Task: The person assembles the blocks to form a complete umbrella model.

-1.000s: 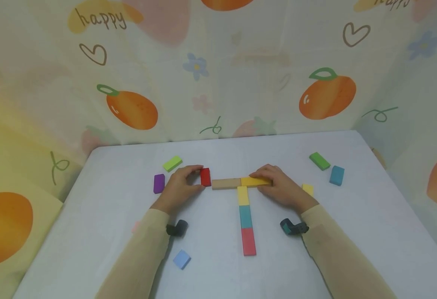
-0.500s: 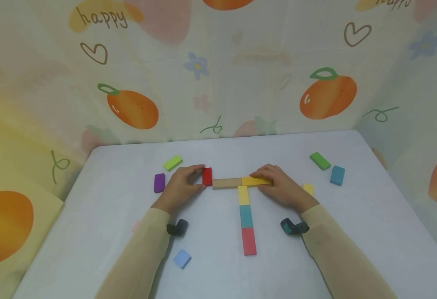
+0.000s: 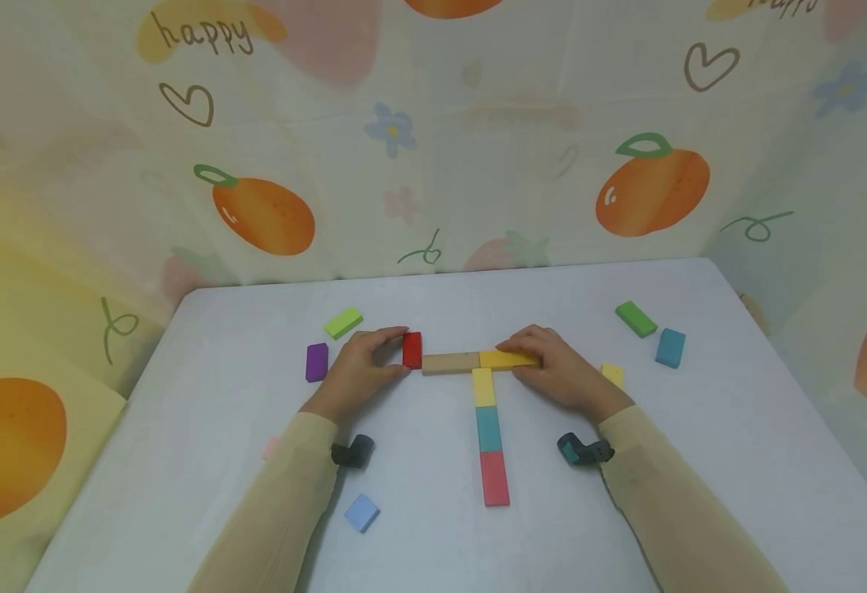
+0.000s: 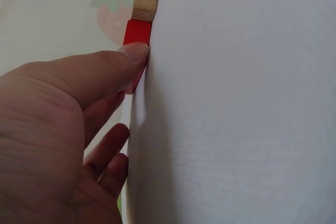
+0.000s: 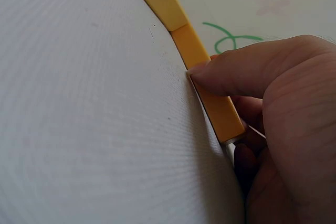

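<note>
In the head view my left hand pinches a red block between thumb and fingers. The red block stands at the left end of a plain wooden block; the left wrist view shows the two end to end, touching or nearly so. My right hand grips an orange-yellow block at the other end of this row, its thumb on the near side. Below the row runs a column: a pale yellow block, a teal block and a coral-red block.
Loose on the white table lie a purple block, a lime block, a light blue block, a green block and a blue block. Forearms partly hide a yellow block and a pink one.
My left hand has slid the red block slightly right, closing the small gap to the wooden block. The right hand has kept its place on the orange-yellow block.
</note>
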The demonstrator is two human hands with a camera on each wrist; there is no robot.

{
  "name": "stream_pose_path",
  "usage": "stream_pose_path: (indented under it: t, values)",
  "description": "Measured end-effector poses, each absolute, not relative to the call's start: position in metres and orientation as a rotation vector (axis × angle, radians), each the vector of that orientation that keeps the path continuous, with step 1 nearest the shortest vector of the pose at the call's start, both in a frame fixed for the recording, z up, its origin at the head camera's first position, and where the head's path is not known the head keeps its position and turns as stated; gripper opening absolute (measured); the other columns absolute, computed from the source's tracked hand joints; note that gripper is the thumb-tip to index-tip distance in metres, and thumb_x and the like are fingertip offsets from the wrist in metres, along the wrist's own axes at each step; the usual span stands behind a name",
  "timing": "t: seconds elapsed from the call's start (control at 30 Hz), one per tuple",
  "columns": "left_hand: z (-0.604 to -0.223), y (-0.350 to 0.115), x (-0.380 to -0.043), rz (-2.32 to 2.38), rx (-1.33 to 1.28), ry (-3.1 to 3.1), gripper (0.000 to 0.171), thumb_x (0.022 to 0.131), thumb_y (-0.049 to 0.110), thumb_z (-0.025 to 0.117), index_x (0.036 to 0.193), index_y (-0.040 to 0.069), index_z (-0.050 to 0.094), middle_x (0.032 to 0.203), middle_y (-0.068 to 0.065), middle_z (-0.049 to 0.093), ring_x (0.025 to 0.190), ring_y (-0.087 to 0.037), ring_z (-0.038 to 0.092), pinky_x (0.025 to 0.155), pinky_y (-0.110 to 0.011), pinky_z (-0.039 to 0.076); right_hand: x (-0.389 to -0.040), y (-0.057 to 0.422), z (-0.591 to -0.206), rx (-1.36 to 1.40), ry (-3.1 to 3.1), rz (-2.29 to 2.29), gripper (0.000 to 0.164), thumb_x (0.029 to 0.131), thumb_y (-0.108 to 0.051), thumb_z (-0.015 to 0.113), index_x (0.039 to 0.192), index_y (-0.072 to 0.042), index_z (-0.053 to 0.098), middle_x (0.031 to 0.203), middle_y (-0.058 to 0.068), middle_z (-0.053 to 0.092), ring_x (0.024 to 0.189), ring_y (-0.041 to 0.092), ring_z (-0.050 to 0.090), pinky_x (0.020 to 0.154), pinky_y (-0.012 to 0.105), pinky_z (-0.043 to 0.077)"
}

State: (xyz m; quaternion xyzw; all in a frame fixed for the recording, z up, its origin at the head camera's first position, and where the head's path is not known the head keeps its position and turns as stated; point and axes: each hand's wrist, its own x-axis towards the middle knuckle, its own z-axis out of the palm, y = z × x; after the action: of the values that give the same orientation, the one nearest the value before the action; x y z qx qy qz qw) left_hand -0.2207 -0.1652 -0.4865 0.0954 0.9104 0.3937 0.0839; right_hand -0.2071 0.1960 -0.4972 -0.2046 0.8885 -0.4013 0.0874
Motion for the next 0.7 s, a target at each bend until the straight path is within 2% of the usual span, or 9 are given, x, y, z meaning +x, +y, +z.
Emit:
stream_pose_path:
  t: [0.7]
  values:
    - [-0.4857,-0.1637,-0.2206,1.166,0.316,2.731,0.067,0.096,0.016,0.087,0.157,0.024,0.062,0.155,-0.002,0.060,0.148,-0.031,0.045,0.118,-0.056,0.042,-0.2087,0.1969,-0.4987,-0.622,2.645,-1.205,0.040,0.106,-0.010,0.072,0.144,-0.021,0.071,0.140,-0.002,0.061,0.137,0.025,0.049,0.118,0.051,0.043]
